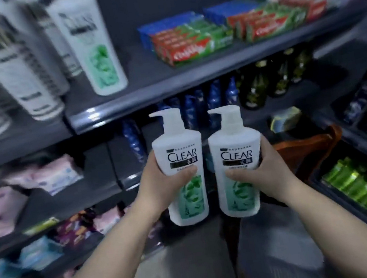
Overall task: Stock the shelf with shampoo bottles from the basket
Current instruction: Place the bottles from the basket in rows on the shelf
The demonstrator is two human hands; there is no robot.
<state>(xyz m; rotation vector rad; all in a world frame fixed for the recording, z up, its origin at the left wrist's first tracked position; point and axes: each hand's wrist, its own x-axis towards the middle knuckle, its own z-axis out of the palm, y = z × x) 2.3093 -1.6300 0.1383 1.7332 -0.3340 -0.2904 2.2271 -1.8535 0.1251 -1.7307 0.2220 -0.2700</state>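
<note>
Left hand (154, 186) fingers wrapped round left shampoo bottle (182, 162); right hand (266, 171) likewise gripping right shampoo bottle (236, 162). Both upright, side by side, apart, raised before grey shelf (147, 96). Orange basket (302, 145) lower right

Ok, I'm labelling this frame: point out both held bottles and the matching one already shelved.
left-hand bottle (181, 155): head view, label.
right-hand bottle (236, 154): head view, label.
shelved bottle (92, 45): head view, front.
</note>
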